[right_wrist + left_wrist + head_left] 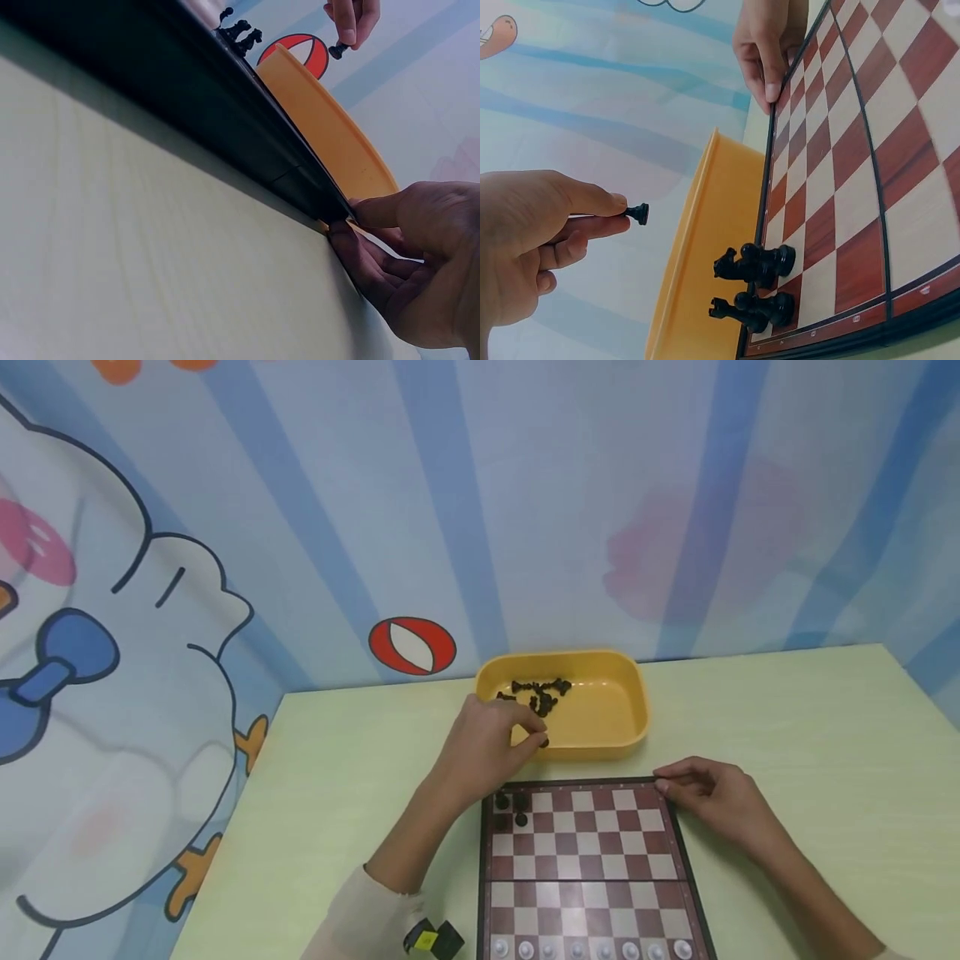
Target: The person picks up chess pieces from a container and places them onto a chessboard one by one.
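My left hand is raised over the front left of the yellow tray. Thumb and forefinger pinch a small black chess piece, base outward, its top hidden by the fingertips. Below lies the chessboard, with red-brown and cream squares. Its far right corner is between the thumb and fingers of my right hand, the thumb on top and fingers against the side in the right wrist view. Several black chess pieces, a knight and a rook among them, stand upright at the board's far left corner.
Inside the tray, more black pieces lie in a loose heap on the left. White pieces stand in a row along the board's near edge. A painted wall rises right behind the pale table.
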Available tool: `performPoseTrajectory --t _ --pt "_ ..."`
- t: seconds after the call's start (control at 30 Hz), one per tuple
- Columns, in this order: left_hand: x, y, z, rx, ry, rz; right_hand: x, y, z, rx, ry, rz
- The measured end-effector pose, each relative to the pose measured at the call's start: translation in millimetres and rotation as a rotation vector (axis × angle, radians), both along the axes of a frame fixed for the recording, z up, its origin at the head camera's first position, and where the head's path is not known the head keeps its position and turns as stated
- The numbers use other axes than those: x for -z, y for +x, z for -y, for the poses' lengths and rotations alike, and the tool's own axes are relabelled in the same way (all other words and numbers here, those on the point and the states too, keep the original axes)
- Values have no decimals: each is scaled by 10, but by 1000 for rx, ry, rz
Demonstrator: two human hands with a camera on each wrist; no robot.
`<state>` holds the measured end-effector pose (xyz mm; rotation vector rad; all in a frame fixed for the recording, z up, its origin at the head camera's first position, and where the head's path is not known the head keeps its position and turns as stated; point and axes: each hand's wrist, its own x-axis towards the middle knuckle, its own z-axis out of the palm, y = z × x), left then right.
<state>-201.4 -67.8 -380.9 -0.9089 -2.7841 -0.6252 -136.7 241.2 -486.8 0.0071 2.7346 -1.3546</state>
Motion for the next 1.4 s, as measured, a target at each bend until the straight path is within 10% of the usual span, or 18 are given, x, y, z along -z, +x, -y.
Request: performPoseTrajectory --t 0.4,1.4 --pt "4 282 57 -18 14 21 19 -11 25 3 -8 5" --pt "179 515 135 -22 -23 83 55 -11 26 -1 -6 14"
